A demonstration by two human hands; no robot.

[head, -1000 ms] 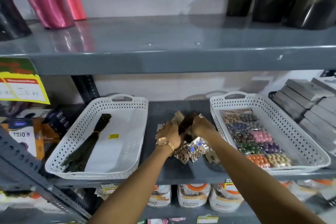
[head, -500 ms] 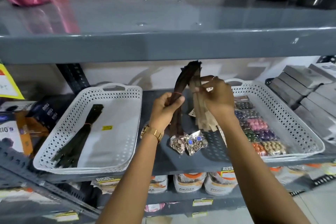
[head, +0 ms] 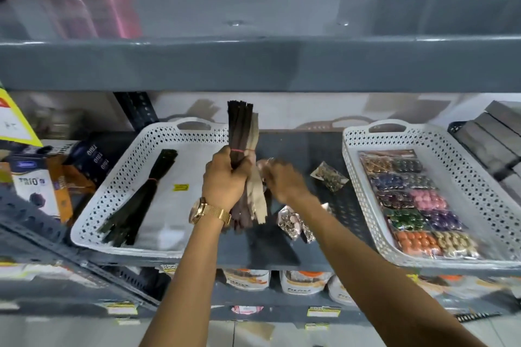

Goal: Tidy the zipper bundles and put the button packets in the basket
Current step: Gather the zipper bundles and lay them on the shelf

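My left hand (head: 222, 177) grips a dark brown zipper bundle (head: 239, 124) and a beige zipper bundle (head: 258, 200) together, upright above the middle shelf. My right hand (head: 284, 180) is blurred beside the beige bundle's lower half; its grip is unclear. A black zipper bundle (head: 143, 191) lies in the left white basket (head: 135, 155). The right white basket (head: 355, 166) holds several coloured button packets (head: 414, 200). One loose button packet (head: 328, 176) lies on the shelf between the baskets, and more loose packets (head: 293, 221) lie nearer the front edge.
The upper shelf's edge (head: 253, 65) hangs just above the raised bundles. Cardboard boxes (head: 31, 186) crowd the left end, grey boxes (head: 496, 132) the right end. A yellow price tag (head: 12, 118) hangs at the left. Bagged goods (head: 301, 282) fill the lower shelf.
Both zipper bundles, lifted off the shelf, are now together in my left hand. My right hand has dropped from the top of the beige bundle to its lower half.
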